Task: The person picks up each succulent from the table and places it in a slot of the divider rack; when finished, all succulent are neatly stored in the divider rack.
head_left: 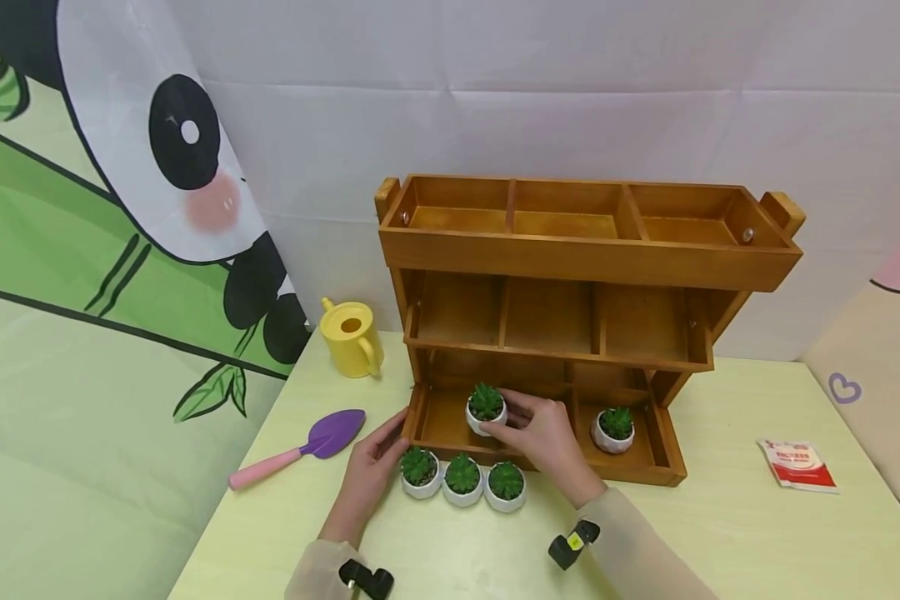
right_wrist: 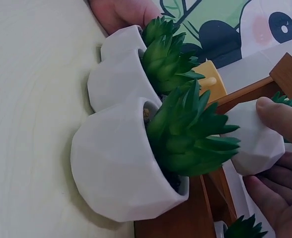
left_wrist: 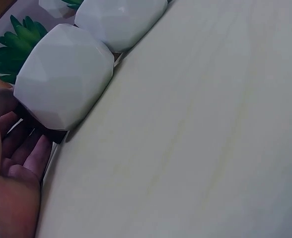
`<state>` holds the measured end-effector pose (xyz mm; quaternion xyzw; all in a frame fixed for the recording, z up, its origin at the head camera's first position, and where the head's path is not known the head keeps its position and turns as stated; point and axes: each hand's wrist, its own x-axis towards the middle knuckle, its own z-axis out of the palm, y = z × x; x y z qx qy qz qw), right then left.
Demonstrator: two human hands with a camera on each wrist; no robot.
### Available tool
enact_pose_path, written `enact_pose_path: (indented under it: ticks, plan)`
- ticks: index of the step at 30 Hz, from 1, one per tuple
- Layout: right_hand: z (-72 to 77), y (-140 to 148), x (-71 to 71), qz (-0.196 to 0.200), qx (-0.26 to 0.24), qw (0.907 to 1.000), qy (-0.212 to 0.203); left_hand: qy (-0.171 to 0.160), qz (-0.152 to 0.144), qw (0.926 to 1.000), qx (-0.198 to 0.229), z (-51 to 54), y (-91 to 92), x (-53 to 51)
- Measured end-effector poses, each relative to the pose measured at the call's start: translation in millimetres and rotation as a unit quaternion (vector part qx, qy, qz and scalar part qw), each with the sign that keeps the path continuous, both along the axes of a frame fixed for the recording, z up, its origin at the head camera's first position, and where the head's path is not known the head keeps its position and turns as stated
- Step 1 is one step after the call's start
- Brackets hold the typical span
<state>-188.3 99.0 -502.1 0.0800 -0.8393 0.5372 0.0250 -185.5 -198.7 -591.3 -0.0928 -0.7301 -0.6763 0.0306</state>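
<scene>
My right hand [head_left: 543, 433] pinches a small potted succulent [head_left: 486, 407] by its white faceted pot, above the left part of the wooden shelf's bottom tray [head_left: 446, 417]. In the right wrist view the thumb lies on the side of that pot [right_wrist: 257, 136], with fingers beneath. My left hand [head_left: 369, 473] grips the tray's front left corner, partly hidden behind a pot in the left wrist view. Along the tray's front stand three more potted succulents [head_left: 462, 479] in a row on the table. Another potted succulent [head_left: 613, 429] sits in the tray's right part.
Two divided tiers of the shelf [head_left: 588, 258] rise above the bottom tray. To the left are a yellow watering can [head_left: 351, 337] and a purple trowel [head_left: 333, 433] with a pink handle. A red and white packet [head_left: 798, 465] lies on the table's right side.
</scene>
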Motion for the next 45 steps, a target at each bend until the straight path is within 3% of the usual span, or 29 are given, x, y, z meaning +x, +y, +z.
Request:
enact_pose_path:
  ticks: [8,29,45]
  plan:
    - [0.0,-8.9,-6.8,0.011,0.032,0.9988,0.035,-0.002,-0.006,1.0,0.003,-1.8,-0.3,-1.5]
    - [-9.3,-29.7,-26.6,0.042,0.089,0.995,0.016,0.0,-0.004,1.0,0.0,-1.9,-0.2,-1.7]
    - [-11.8,-48.4,-35.7,0.06,0.147,0.9867,0.036,0.007,-0.005,0.9999,-0.011,-0.5,-2.1,0.0]
